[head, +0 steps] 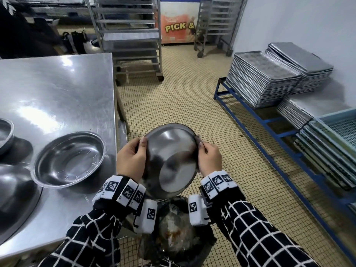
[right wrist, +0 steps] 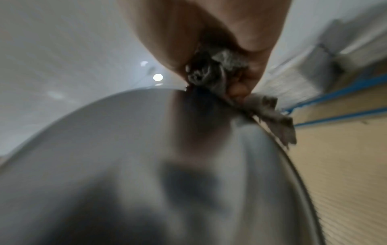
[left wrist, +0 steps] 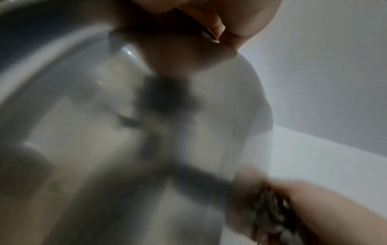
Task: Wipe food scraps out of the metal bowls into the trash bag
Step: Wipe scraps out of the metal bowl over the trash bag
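Steel bowl (head: 171,160) tipped over the bag (head: 173,234), lower centre; left hand (head: 131,157) grips its rim, right hand (head: 209,158) pinches a soiled rag (right wrist: 211,73) against the far edge. Greasy rim could slip, scraps missing the bag.

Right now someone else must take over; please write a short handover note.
Left hand: grips the rim of the tilted metal bowl. Right hand: holds a dirty rag at the opposite rim. The bowl is over the open trash bag, which already holds scraps. Done: cannot tell. Left: finish wiping this bowl; check the other bowls on the steel table, such as the wide bowl.
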The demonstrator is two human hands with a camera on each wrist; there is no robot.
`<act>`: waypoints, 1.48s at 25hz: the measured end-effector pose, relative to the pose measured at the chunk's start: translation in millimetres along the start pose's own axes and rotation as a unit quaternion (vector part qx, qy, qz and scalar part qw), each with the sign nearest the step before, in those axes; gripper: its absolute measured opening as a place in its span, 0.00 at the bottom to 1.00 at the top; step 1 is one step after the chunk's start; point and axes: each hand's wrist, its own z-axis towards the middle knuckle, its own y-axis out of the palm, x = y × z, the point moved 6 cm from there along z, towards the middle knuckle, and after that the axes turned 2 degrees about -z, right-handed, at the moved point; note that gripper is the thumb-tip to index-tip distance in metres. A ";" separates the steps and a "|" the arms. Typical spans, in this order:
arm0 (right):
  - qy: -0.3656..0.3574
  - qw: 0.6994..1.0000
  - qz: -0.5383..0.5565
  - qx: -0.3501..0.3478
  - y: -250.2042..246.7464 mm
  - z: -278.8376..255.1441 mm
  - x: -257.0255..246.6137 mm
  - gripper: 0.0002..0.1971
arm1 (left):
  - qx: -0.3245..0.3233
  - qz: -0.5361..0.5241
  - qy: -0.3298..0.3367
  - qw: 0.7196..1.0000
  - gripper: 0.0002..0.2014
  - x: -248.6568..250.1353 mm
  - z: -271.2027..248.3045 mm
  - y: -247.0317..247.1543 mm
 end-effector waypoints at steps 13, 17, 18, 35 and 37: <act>-0.337 0.930 -0.140 0.044 21.4 -42.0 -92.8 0.21 | -0.009 -0.017 0.034 0.999 0.15 6.6 7.8 3.7; -0.182 0.979 -0.067 0.062 4.7 -9.5 -48.1 0.18 | 0.004 -0.089 -0.006 0.996 0.13 -1.0 4.7 5.1; -0.152 0.984 -0.042 0.079 0.6 -8.4 -33.0 0.16 | 0.006 -0.106 -0.019 0.994 0.12 -4.3 5.0 4.9; -0.072 0.994 -0.027 -0.075 -15.0 11.5 10.2 0.10 | -0.168 -0.203 -0.059 0.963 0.17 -30.3 13.0 16.6; -0.176 0.970 -0.118 -0.121 -7.3 10.1 -4.5 0.10 | -0.242 -0.178 -0.070 0.951 0.24 -28.8 6.7 26.0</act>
